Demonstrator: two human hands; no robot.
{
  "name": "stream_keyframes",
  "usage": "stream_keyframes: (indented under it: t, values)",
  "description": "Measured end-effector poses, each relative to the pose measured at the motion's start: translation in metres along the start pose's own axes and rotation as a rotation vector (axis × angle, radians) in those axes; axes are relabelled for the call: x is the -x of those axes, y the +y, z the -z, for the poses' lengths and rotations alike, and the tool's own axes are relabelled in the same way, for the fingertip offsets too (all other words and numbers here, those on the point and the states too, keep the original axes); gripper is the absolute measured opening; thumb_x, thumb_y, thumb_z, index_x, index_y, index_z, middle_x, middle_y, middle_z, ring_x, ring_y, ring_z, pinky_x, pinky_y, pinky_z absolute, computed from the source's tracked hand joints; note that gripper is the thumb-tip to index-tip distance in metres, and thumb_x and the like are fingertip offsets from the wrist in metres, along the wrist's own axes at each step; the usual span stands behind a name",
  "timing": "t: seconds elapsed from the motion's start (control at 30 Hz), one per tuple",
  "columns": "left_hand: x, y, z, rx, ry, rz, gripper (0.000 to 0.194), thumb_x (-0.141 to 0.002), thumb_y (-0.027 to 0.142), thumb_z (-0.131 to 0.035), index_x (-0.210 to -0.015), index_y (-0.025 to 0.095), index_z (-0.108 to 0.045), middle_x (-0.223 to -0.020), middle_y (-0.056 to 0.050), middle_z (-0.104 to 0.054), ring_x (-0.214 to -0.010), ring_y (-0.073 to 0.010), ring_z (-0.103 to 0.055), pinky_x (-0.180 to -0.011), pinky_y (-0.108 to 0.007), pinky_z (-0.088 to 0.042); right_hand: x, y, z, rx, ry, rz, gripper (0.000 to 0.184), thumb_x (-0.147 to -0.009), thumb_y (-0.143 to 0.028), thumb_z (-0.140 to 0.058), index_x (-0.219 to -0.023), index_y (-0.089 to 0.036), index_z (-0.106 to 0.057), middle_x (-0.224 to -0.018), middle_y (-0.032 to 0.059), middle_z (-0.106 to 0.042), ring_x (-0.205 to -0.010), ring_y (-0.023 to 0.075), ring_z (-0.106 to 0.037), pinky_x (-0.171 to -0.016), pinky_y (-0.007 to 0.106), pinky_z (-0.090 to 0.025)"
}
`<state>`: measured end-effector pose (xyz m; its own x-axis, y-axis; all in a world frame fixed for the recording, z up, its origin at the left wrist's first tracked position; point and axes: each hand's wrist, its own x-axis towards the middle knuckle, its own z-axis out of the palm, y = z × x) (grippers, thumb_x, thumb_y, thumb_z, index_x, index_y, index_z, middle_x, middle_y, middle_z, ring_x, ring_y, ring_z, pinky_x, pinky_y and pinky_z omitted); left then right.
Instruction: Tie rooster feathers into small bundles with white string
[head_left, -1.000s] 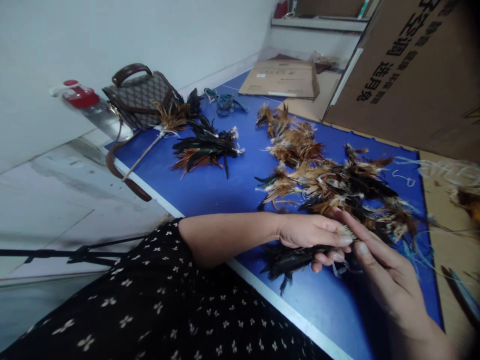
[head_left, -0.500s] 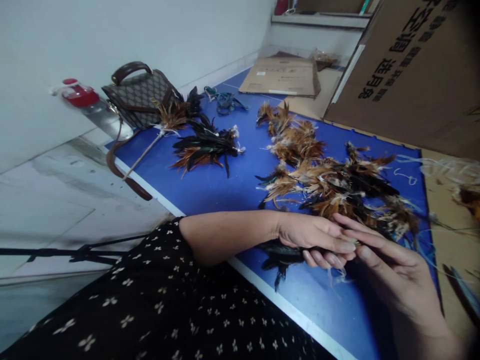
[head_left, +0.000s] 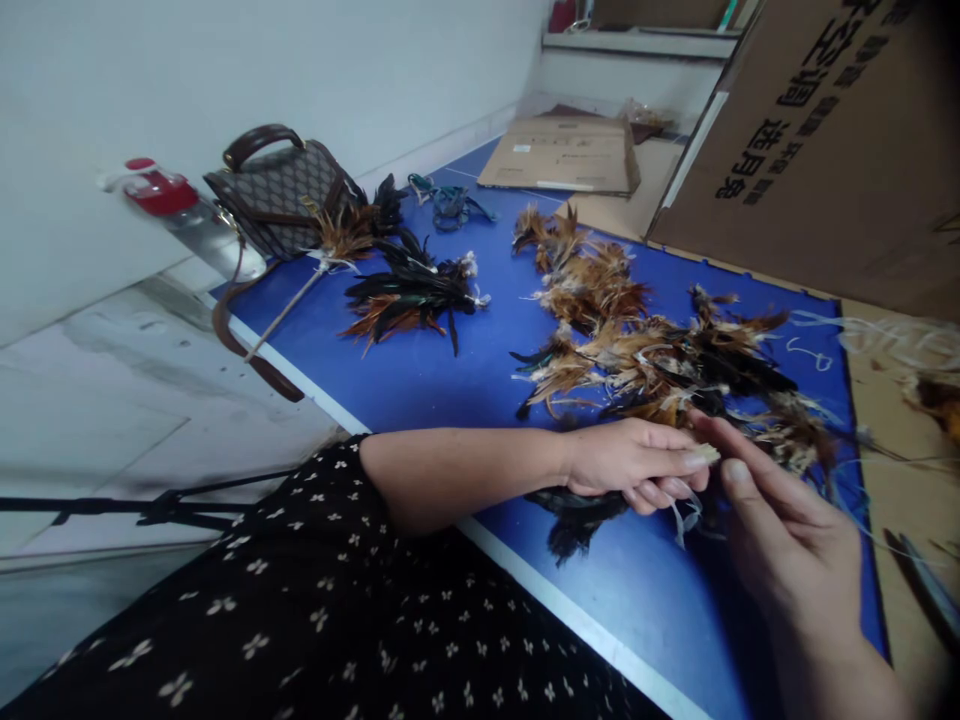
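Worktop [head_left: 457,395]: a blue surface edged in white runs diagonally across the scene.
Carton [head_left: 825,150]: printed brown cardboard stands tall on the right, along the far side of the worktop.
Dress [head_left: 300,600]: black cloth with a small white print fills the lower left, its sleeve ending near the elbow.
Left arm [head_left: 465,475]: extended nearly level from the sleeve, it crosses the worktop's near edge, the wrist almost straight.
Pile [head_left: 652,350]: brown and black feathers lie spread across the right half of the worktop.
Bag [head_left: 285,205]: patterned, with a brown handle, it sits at the far left near the wall.
Right hand [head_left: 787,530]: raised from the lower right, palm turned inward, thumb and forefinger parted close to the left hand [head_left: 634,465]; whether they touch anything cannot be told.
Left hand: clamped on a dark bundle [head_left: 581,515], thumb stretched along the top, fingers curled beneath.
Bottle [head_left: 180,225]: clear with a red cap, it tilts beside the bag.
Bundle: held above the worktop's near side, its black plumes hang out below the left wrist.
Quills [head_left: 707,454]: the bundle's pale ends show just past the left thumb, near the right thumb.
Strand [head_left: 684,520]: a thin whitish length dangles below the left fingers.
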<state>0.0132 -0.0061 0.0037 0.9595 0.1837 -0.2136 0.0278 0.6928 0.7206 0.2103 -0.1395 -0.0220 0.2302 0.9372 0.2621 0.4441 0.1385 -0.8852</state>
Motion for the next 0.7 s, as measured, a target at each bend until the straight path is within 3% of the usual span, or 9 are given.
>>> stream_keyframes:
  t: [0.1,0.27,0.43,0.5,0.57,0.63,0.7]
  values:
    - [0.001,0.005,-0.002,-0.007,0.039,0.039,0.056,-0.099,0.062,-0.098,-0.091,0.018,-0.064,-0.079,0.008,-0.042,-0.061,-0.0049,-0.033,-0.053,-0.014,-0.030,-0.001,0.000,0.004,0.001,-0.007,-0.022,0.042,-0.117,-0.052,-0.080,-0.158,-0.045,-0.084,-0.166,0.0000,-0.080,-0.156,0.0376,-0.077,-0.140,0.068,-0.057]
    - [0.001,0.005,-0.003,-0.039,0.054,0.059,0.055,-0.103,0.061,-0.094,-0.090,0.019,-0.061,-0.077,0.009,-0.040,-0.059,-0.0047,-0.034,-0.052,-0.015,-0.031,-0.003,0.000,0.005,0.076,-0.050,0.081,0.038,-0.118,-0.052,-0.079,-0.154,-0.042,-0.087,-0.165,0.0007,-0.080,-0.152,0.0365,-0.079,-0.137,0.067,-0.061]
    - [-0.002,0.007,0.000,-0.041,0.129,-0.064,0.051,-0.108,0.056,-0.090,-0.093,0.020,-0.059,-0.076,0.009,-0.042,-0.057,-0.0034,-0.033,-0.052,-0.013,-0.029,-0.004,-0.001,0.007,0.170,-0.004,0.009,0.057,-0.116,-0.065,-0.078,-0.167,-0.040,-0.078,-0.154,0.0041,-0.086,-0.137,0.0357,-0.087,-0.127,0.061,-0.070]
    - [-0.002,0.009,0.001,-0.060,0.175,-0.091,0.048,-0.112,0.055,-0.086,-0.094,0.019,-0.060,-0.075,0.009,-0.044,-0.056,-0.0034,-0.033,-0.051,-0.013,-0.030,-0.007,-0.003,0.007,0.213,-0.035,0.021,0.054,-0.111,-0.069,-0.082,-0.154,-0.036,-0.086,-0.138,0.0059,-0.092,-0.121,0.0346,-0.091,-0.114,0.055,-0.076]
    - [-0.002,0.012,0.001,-0.081,0.192,-0.096,0.047,-0.114,0.055,-0.082,-0.094,0.019,-0.060,-0.075,0.009,-0.045,-0.055,-0.0037,-0.034,-0.051,-0.013,-0.032,-0.011,-0.004,0.005,0.240,-0.076,0.052,0.047,-0.106,-0.073,-0.086,-0.128,-0.032,-0.093,-0.120,0.0063,-0.094,-0.104,0.0322,-0.091,-0.099,0.048,-0.079]
    - [-0.001,0.014,0.001,-0.098,0.200,-0.084,0.047,-0.115,0.055,-0.081,-0.094,0.019,-0.060,-0.074,0.009,-0.044,-0.055,-0.0040,-0.034,-0.051,-0.013,-0.032,-0.014,-0.005,0.004,0.230,-0.083,0.046,0.047,-0.103,-0.076,-0.086,-0.108,-0.030,-0.093,-0.105,0.0053,-0.093,-0.091,0.0288,-0.089,-0.088,0.042,-0.077]
    - [0.000,0.015,0.001,-0.116,0.212,-0.061,0.047,-0.114,0.055,-0.082,-0.094,0.020,-0.060,-0.075,0.009,-0.044,-0.055,-0.0038,-0.034,-0.051,-0.013,-0.030,-0.014,-0.005,0.005,0.196,-0.040,-0.012,0.049,-0.102,-0.078,-0.086,-0.102,-0.029,-0.092,-0.096,0.0050,-0.090,-0.081,0.0251,-0.085,-0.076,0.036,-0.073]
